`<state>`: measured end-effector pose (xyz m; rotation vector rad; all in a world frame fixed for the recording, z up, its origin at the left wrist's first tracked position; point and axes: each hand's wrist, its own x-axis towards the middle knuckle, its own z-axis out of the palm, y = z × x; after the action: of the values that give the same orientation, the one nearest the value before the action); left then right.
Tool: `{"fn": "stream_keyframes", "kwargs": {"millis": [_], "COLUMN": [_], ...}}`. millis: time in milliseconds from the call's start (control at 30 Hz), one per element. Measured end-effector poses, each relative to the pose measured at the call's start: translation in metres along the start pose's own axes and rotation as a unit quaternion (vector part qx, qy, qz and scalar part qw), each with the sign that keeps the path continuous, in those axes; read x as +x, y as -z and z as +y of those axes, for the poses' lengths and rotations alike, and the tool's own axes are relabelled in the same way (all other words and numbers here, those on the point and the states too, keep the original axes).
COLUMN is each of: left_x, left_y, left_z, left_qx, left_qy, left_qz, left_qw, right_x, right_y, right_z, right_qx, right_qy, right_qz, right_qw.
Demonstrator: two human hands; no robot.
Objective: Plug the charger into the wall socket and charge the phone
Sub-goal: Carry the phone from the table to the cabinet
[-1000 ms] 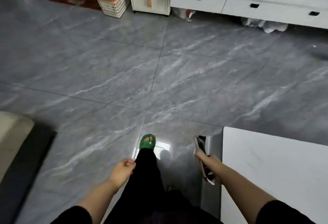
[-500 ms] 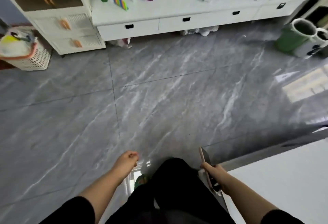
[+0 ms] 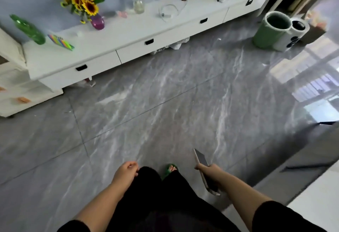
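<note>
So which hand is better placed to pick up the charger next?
Left, probably. The left hand hangs loosely curled and holds nothing, while the right hand has its grip on the phone.

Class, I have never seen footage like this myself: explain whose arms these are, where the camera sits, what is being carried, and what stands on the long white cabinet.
There is no machine here. The camera is worn on a person's head and looks down, so you see their own arms, black trousers and a green sandal above a grey tiled floor. The right hand carries a phone; the left hand is loosely curled and holds nothing. On the white cabinet stand sunflowers in a purple vase, a green bottle, a clear bottle and a coiled white cable. No wall socket is visible.
</note>
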<state>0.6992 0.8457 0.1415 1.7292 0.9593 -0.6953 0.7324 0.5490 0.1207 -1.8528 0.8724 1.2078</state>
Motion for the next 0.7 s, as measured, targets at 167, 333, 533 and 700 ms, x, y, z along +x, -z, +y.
{"fn": "stream_keyframes", "kwargs": {"millis": [167, 333, 533, 700], "left_x": [0.068, 0.152, 0.221, 0.263], "left_y": [0.005, 0.006, -0.007, -0.039], "left_z": [0.088, 0.186, 0.334, 0.466], "left_qx": [0.006, 0.036, 0.085, 0.075], "left_qy": [0.021, 0.023, -0.002, -0.033], "left_qz": [-0.015, -0.028, -0.061, -0.076], "left_qw": [1.0, 0.999, 0.994, 0.994], "right_x": [0.034, 0.073, 0.108, 0.135], "right_y": [0.053, 0.109, 0.185, 0.256], "right_z": [-0.125, -0.228, -0.305, -0.347], "right_qx": [0.031, 0.055, 0.098, 0.118], "right_qy": [0.019, 0.046, 0.005, -0.032], "right_qz": [-0.025, -0.011, 0.023, 0.048], "right_qw": [0.999, 0.997, 0.995, 0.991]}}
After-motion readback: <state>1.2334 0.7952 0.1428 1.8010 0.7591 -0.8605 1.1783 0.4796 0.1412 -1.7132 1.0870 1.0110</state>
